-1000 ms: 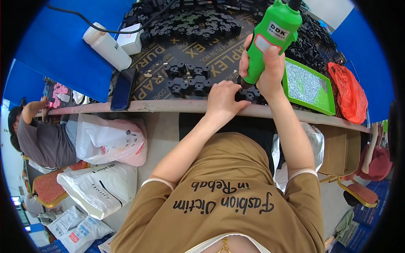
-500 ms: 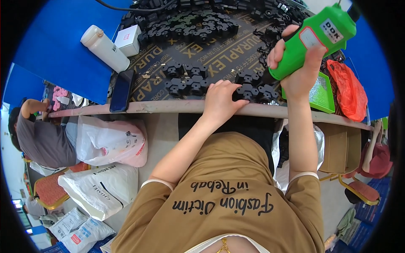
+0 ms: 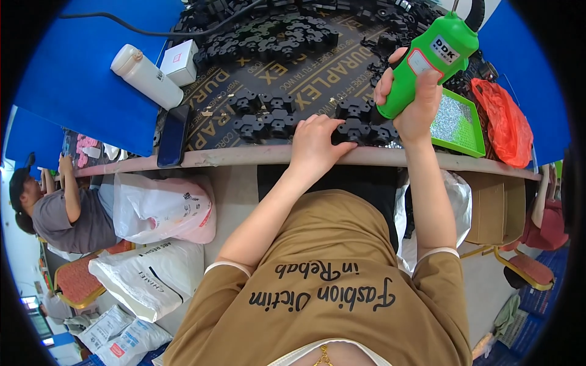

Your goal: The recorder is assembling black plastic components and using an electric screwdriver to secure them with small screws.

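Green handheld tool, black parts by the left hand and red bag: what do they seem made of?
Green handheld tool: probably moulded hard plastic, smooth, from its even colour and rounded edges. Black parts: likely plastic too, semi-matt, judging by crisp repeated shapes; coated metal isn't ruled out. Red bag: thin plastic film, it seems, from sharp creases and shiny highlights.

Tip of green screwdriver (image 3: 429, 56) perhaps lost against black parts (image 3: 356, 130).
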The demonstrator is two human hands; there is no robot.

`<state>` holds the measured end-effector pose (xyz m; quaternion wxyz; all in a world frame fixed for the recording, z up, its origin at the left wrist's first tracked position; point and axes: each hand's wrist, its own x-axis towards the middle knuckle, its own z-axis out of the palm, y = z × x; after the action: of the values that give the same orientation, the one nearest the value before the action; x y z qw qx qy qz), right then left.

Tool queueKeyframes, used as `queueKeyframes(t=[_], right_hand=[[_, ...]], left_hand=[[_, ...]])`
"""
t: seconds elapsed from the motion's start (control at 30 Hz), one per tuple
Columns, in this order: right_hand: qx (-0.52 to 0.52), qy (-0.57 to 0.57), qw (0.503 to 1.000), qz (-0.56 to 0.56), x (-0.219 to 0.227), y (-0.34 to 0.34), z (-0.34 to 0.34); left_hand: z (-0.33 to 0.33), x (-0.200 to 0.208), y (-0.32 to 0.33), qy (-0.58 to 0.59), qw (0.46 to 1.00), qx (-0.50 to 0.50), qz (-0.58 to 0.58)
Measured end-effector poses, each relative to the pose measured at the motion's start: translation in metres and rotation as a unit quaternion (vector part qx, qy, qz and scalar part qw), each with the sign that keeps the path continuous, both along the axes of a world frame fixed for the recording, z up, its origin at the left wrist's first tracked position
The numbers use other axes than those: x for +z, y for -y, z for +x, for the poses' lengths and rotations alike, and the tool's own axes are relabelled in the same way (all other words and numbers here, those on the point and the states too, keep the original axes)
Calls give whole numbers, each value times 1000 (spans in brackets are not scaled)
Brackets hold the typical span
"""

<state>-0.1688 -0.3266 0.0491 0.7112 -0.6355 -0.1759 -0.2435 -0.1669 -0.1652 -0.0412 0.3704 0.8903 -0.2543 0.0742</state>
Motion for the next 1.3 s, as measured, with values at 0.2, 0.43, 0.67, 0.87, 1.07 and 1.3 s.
queueKeyframes(t=[0.2,0.43,0.67,0.87,1.07,1.3], right_hand=[[25,-3,1000,-13,-1,1,1],[55,-13,998,-13,-3,4,4],[161,-22,987,-12,-1,14,10],[197,-36,978,-51,6,6,17],[193,-34,981,-5,3,13,14],[187,-51,981,-4,4,11,16]], left_hand=[[-1,3,-1,0,1000,-1,8],[-1,1,0,11,1000,2,7],[0,0,-2,12,1000,-10,-2],[2,1,-1,4,1000,-15,-8],[0,1,-2,3,1000,-14,-7],[0,0,-1,5,1000,-10,-9]])
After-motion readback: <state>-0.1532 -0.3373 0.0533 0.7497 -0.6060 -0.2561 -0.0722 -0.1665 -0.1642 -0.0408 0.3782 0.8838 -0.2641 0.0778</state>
